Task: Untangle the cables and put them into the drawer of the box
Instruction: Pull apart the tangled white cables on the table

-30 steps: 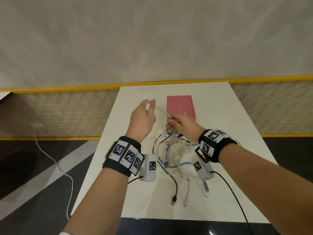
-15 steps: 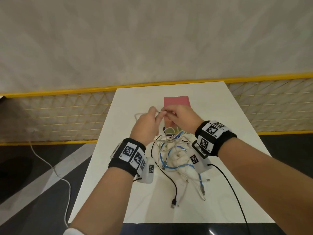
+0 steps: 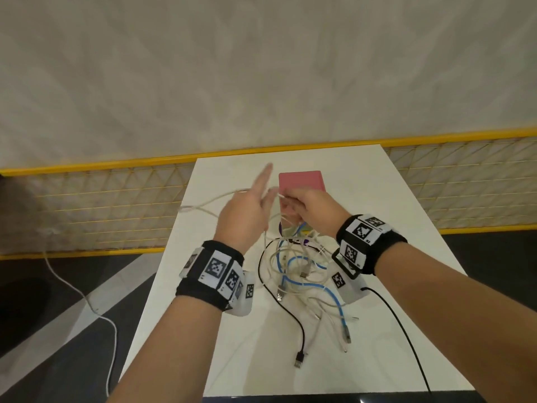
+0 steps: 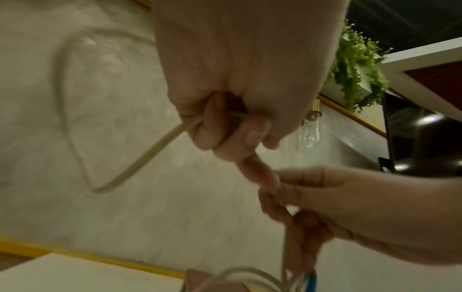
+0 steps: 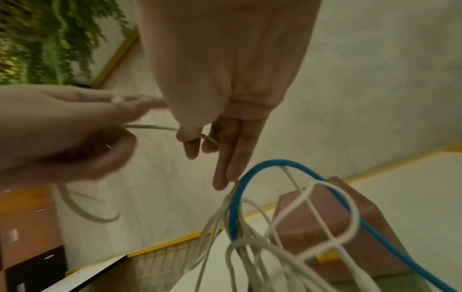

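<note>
The pink box (image 3: 300,181) stands on the white counter (image 3: 377,199) just beyond both hands, and the right hand (image 3: 312,210) covers its near face, so its drawer cannot be made out. In the right wrist view only a blurred corner of the box shows behind the hanging loops. Something yellow, green and purple (image 3: 299,229) peeks out under the right hand at the foot of the box; what it is cannot be told.

The left hand (image 3: 247,212) is raised beside the right one, one finger pointing straight up and away. The left wrist view shows its thumb and a curled finger closed as a grip on a cream cable (image 4: 147,156), which loops out to the left of that grip and is smeared by blur. The right hand's thumb and forefinger pinch the same cream cable (image 5: 160,128) between the two hands, while its other two fingers point down, straight, toward a blue cable (image 5: 272,165) and a bunch of white cables (image 5: 252,233) hanging below.

Below and nearer than both grips, the tangle (image 3: 296,269) of white, blue and black cables lies on the counter. A black cable (image 3: 300,338) trails out of it toward the near edge and ends in a plug. Where each strand runs inside the knot cannot be followed.
</note>
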### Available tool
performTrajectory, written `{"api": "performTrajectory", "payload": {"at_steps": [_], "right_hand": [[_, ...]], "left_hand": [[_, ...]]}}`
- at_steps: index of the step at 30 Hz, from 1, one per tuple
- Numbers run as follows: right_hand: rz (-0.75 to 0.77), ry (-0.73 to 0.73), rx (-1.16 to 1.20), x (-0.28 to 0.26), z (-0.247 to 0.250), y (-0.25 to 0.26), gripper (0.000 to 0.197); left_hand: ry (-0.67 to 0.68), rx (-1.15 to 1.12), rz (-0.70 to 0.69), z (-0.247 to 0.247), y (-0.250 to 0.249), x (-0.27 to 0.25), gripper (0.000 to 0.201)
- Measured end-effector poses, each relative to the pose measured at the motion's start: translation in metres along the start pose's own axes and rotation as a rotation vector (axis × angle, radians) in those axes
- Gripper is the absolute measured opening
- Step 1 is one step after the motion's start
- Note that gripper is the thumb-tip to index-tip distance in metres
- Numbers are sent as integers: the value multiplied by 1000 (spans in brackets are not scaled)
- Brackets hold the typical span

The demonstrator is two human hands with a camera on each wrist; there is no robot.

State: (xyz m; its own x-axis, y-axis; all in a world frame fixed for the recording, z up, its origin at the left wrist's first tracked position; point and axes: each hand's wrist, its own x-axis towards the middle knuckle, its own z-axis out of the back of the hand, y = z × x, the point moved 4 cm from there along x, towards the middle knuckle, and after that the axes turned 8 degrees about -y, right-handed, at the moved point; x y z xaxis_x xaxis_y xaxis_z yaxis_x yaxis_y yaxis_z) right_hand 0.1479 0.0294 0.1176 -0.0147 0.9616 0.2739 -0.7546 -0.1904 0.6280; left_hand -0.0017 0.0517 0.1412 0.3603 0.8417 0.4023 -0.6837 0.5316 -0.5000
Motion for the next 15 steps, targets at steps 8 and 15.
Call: {"api": "performTrajectory", "payload": {"at_steps": [8,15], "right_hand": [[-116,42,-76,-15,-9,-19,14],[-126,-32,-176,-16,-9,-30,22]], "left_hand": [[-283,-301,28,25,-15,20,27],[-185,-227,191,13,14,12,34]]}}
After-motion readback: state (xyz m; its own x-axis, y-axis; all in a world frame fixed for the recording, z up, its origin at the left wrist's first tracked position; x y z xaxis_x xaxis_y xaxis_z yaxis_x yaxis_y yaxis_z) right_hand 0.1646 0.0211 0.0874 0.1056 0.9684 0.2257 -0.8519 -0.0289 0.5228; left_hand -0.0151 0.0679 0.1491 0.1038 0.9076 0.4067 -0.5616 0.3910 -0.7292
